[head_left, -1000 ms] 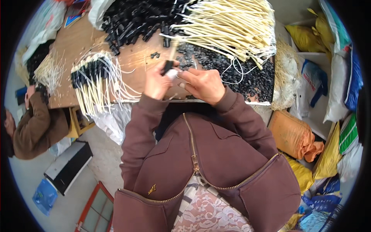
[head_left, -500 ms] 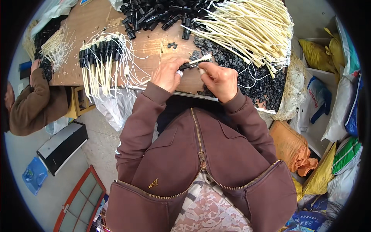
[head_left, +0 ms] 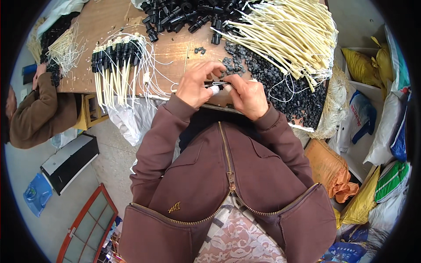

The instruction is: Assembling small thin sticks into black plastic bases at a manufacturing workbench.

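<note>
Close to the table's near edge, my two hands meet fingertip to fingertip. My left hand (head_left: 195,87) is closed on a small black tubular fitting (head_left: 213,83), its forefinger arched above it and a white wrap on its thumb. My right hand (head_left: 249,96) pinches a thin cream stick with a white cord; a pale end (head_left: 253,80) shows behind its fingers. A loop of the cord lies between the fingertips, which hide most of the fitting and stick. Left of my hands lies a row of cream sticks with black fittings (head_left: 117,57) and trailing white cords.
A heap of black tubular fittings (head_left: 177,19) lies at the far side of the table (head_left: 92,33). Far right is a big pile of cream sticks (head_left: 285,39) beside small black pieces (head_left: 302,98). A co-worker (head_left: 39,109) sits at left; sacks (head_left: 331,168) stand at right.
My right hand has moved slightly left, closer to the left one. The cream stick, plainly visible before, is now mostly covered by fingers. My left forefinger has lifted and arched.
</note>
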A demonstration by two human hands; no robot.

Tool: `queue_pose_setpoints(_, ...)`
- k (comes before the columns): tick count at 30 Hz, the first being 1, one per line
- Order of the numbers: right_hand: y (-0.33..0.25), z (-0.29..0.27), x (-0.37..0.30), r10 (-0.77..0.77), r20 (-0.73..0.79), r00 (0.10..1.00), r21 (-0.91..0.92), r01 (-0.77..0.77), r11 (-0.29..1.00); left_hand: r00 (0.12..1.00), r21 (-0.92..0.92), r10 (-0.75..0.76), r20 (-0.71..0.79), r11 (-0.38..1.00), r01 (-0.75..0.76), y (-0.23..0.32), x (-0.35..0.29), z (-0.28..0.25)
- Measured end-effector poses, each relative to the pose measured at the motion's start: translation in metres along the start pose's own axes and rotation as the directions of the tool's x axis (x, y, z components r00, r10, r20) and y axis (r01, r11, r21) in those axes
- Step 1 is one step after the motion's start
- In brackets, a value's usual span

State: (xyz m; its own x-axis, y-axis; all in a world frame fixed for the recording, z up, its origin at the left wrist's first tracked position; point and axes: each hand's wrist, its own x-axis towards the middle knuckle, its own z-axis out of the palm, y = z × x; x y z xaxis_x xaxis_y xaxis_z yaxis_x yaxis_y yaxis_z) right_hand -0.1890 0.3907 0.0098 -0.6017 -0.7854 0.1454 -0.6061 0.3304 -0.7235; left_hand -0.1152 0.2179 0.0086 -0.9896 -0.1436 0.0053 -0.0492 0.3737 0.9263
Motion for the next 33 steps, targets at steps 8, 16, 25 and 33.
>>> queue_pose_setpoints(8, -0.004, -0.001, 0.000, 0.016, -0.033, 0.999, 0.176, -0.010, 0.984, 0.967, -0.059, 0.151, -0.203, 0.984, -0.166, -0.007, -0.012, 0.002)
queue_pose_setpoints(16, 0.005, 0.003, -0.002, 0.012, 0.016, 1.000, 0.390, -0.017, 0.921, 0.976, -0.281, 0.198, -0.091, 0.935, -0.216, -0.007, -0.014, -0.008)
queue_pose_setpoints(25, 0.008, 0.002, 0.002, 0.302, -0.032, 0.953, 0.423, -0.261, 0.868, 0.969, 0.212, 0.126, -0.212, 0.974, -0.080, -0.031, 0.034, -0.024)
queue_pose_setpoints(33, 0.019, 0.000, 0.006, 0.513, 0.047, 0.857, 0.528, -0.457, 0.716, 0.947, 0.303, 0.078, -0.312, 0.953, 0.022, -0.069, 0.051, -0.037)
